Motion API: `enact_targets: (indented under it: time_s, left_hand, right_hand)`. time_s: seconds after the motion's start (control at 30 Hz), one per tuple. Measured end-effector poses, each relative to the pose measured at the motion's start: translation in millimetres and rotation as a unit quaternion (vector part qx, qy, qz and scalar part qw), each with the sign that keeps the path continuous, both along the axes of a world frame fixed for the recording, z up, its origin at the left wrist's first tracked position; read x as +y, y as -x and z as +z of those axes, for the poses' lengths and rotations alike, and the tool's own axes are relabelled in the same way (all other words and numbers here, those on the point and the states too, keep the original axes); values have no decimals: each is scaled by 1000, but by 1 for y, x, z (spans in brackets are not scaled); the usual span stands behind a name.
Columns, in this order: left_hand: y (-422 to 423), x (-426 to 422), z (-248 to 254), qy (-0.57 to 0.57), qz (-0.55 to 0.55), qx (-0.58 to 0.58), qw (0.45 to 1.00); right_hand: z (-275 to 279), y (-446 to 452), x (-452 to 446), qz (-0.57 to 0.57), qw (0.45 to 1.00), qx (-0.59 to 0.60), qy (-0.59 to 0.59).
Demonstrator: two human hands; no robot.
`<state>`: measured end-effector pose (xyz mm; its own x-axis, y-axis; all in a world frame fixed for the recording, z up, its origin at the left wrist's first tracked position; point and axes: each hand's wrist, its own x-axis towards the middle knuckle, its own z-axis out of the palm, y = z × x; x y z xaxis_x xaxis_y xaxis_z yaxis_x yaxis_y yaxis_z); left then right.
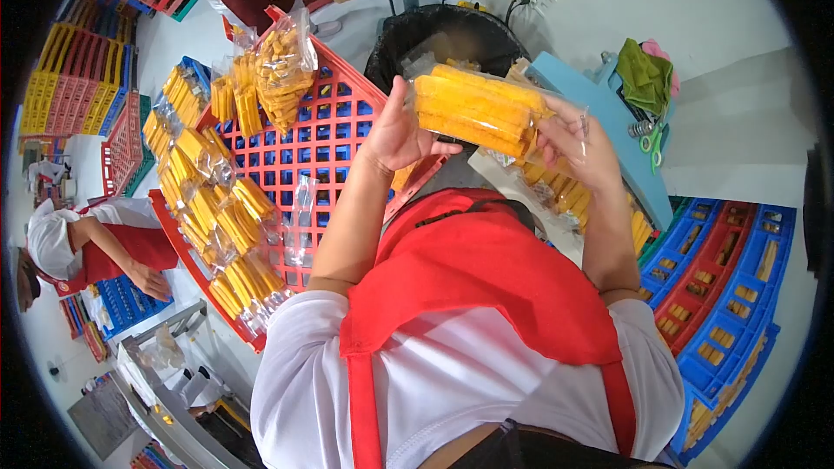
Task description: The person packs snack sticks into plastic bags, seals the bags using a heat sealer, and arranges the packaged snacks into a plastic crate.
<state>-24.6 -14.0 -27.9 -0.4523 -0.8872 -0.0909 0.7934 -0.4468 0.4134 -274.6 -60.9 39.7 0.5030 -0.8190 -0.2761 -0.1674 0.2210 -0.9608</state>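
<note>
A clear plastic bag packed with yellow-orange stick-shaped snacks (473, 108) is held up in front of my chest. My right hand (569, 135) grips its right end, fingers closed on the plastic. Beside the bag's left end is my left hand (400, 135), thumb raised and fingers stretched apart; whether it touches the bag I cannot tell. Left of me, a red plastic crate (300, 165) carries rows of similar filled bags (213, 217). A larger bag of loose orange pieces (285, 74) rests at its far end.
A bin with a black liner (426, 30) stands ahead. To the right are a light-blue machine (599, 122), green-handled scissors (651, 146), a green cloth (645, 74) and stacked blue and red crates (721, 295). Loose snack sticks (569, 195) lie below my right hand. Another person (109, 239) works at far left.
</note>
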Motion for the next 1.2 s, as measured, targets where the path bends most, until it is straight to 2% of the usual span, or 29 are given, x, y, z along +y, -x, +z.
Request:
enact_targets:
  time_s: [0.03,0.07,0.13,0.27,0.33,0.47,0.57,0.67,0.7,0.73,0.8,0.87,0.9,0.93,0.97,1.0,1.07,1.1,1.13,1.17,1.2]
  left_hand:
    - [1,0,2,40,15,48,998]
    - [3,0,-1,43,17,48,998]
    - [7,0,-8,67,118,-45,990]
    - [2,-1,-15,57,163,-4,985]
    - [-2,-2,-8,78,172,10,982]
    - [-14,-2,-11,97,232,17,968]
    - [-28,-1,-9,109,259,23,959]
    - [-35,-2,-8,134,254,43,957]
    - [-33,-4,-1,143,253,91,953]
    - [-33,-5,4,151,251,139,946]
    - [-36,-8,7,171,245,134,945]
    - [-37,-9,11,191,239,129,943]
    - [-36,-8,13,167,266,111,943]
    - [-35,-8,15,142,294,94,941]
    - [-34,-11,16,141,294,93,941]
    - [-33,-14,17,120,310,124,935]
    - [-28,-19,20,99,324,153,928]
    - [-25,-20,22,94,332,207,916]
    - [-22,-21,25,89,339,260,900]
    - [-21,-23,28,84,344,255,900]
    - [-22,-26,28,86,347,252,899]
  right_hand:
    - [-2,-3,-1,-34,999,-10,-3]
    - [-2,-7,-1,-32,999,-10,-1]
    - [-1,-15,1,-66,997,20,43]
    - [3,-27,-3,-22,993,30,113]
    - [1,-30,-3,-9,984,-39,171]
    - [16,-23,-1,-11,975,-95,203]
    - [22,-18,-3,34,944,-229,234]
    - [16,-26,0,11,963,-194,188]
    - [15,-27,0,12,962,-195,188]
    - [13,-27,-1,28,958,-222,181]
    - [11,-25,-1,44,952,-249,174]
    - [10,-23,-1,24,956,-190,221]
    - [10,-24,0,24,956,-191,221]
    - [12,-25,1,3,951,-150,270]
    - [14,-26,2,-18,942,-108,318]
    - [19,-30,3,-19,942,-109,318]
    - [30,-43,3,50,837,-11,544]
    - [32,-49,4,49,837,-11,545]
    - [33,-55,4,74,813,-3,578]
    - [34,-60,4,99,787,3,609]
    - [36,-64,5,100,786,-1,610]
